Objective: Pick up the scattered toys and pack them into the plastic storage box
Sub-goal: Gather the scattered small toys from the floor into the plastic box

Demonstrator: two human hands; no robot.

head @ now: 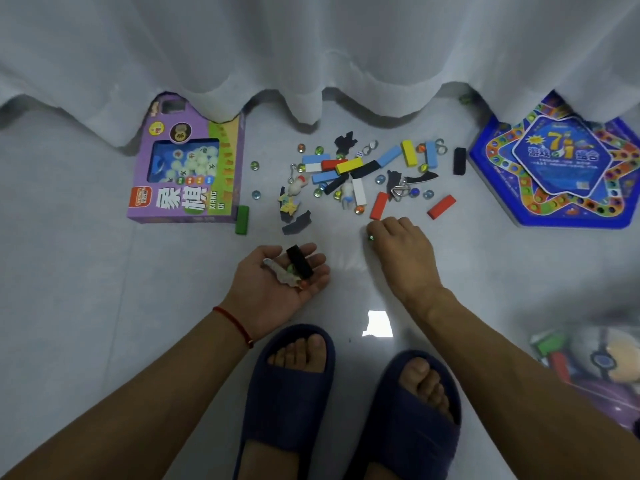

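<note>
the left hand (277, 285) lies palm up, cupping a black block (300, 260) and small bits. the right hand (403, 252) pinches a marble (370, 237) on the floor (104, 289).

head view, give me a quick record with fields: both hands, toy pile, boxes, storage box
left hand: palm up, cradling a black block and small bits
right hand: palm down, fingertips at a marble on the floor
toy pile: coloured blocks, marbles, small figures, metal ring puzzles
boxes: purple xiangqi box left, blue hexagonal game box right
storage box: partly visible lower right, toys inside
</note>
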